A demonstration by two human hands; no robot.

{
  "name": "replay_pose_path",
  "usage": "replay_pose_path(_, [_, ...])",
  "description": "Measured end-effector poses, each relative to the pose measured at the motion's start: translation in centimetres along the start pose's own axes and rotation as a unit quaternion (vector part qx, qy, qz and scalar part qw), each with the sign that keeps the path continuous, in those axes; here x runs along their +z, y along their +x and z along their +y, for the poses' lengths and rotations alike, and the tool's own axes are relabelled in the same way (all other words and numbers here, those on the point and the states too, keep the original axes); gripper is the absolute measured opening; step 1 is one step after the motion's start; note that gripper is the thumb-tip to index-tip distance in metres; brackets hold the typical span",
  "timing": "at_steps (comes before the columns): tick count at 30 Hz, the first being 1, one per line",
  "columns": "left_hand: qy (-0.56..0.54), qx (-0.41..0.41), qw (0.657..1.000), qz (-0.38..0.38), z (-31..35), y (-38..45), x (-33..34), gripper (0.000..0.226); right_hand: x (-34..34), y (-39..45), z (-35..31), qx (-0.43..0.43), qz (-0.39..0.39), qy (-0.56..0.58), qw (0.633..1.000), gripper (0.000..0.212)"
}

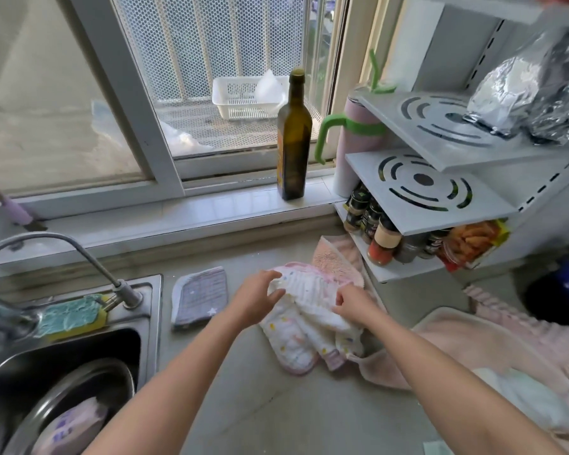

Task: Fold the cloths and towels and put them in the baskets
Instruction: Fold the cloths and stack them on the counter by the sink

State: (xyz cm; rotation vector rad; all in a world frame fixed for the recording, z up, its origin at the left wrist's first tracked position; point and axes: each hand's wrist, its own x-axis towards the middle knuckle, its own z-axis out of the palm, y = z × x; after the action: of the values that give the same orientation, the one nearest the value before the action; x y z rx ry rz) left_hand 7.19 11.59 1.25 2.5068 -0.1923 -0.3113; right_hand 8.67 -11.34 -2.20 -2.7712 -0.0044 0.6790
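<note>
Cloth bunched between both grips

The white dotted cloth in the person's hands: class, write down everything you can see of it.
The white dotted cloth is soft, crinkled fabric with small coloured spots and a pink edge. It is bunched and unfolded, its upper part lifted, its lower part lying on the grey counter. The left hand grips its left end and the right hand pinches its right side. A pink towel lies just behind it.

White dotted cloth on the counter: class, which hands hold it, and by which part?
Both: left hand and right hand pinch the white dotted cloth along its bunched upper edge.
</note>
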Motion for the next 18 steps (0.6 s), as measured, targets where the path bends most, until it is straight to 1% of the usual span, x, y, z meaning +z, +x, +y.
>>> replay_pose_path(2, [0.016,0.01,1.0,-0.007,0.5,-1.0,-0.5,0.043,-0.1,-1.1,-0.1,-0.042,0.027,0.003,0.999,0.019])
replay_pose_path(3, [0.021,0.017,1.0,-0.008,0.9,-1.5,-0.8,0.043,-0.4,-2.0,-0.4,-0.078,0.047,0.026,0.995,0.018])
replay_pose_path(5, [0.005,0.027,1.0,-0.004,1.6,-2.4,-1.5,0.043,-1.7,-4.2,-1.2,-0.161,0.086,0.102,0.978,0.015])
replay_pose_path(7, [-0.048,0.039,0.998,-0.007,2.5,-3.2,-2.7,0.043,-3.7,-6.7,-2.3,-0.221,0.11,0.171,0.954,0.016])
replay_pose_path(8, [-0.079,0.046,0.996,-0.021,3.0,-3.7,-3.4,0.044,-4.8,-8.2,-2.9,-0.246,0.118,0.19,0.943,0.018])
replay_pose_path(10, [-0.152,0.055,0.984,-0.077,4.3,-4.8,-5.2,0.044,-6.8,-11.1,-3.7,-0.294,0.135,0.203,0.924,0.021])
replay_pose_path(13, [-0.248,0.076,0.953,-0.153,6.0,-6.1,-7.5,0.041,-9.2,-14.7,-4.5,-0.316,0.157,0.222,0.909,0.017])
replay_pose_path(15, [-0.254,0.089,0.946,-0.182,6.6,-6.3,-8.0,0.056,-10.2,-16.6,-4.8,-0.311,0.169,0.245,0.903,0.013])
replay_pose_path(18, [-0.238,0.068,0.94,-0.235,7.5,-6.8,-7.9,0.071,-10.6,-18.5,-5.0,-0.295,0.193,0.257,0.9,0.01])
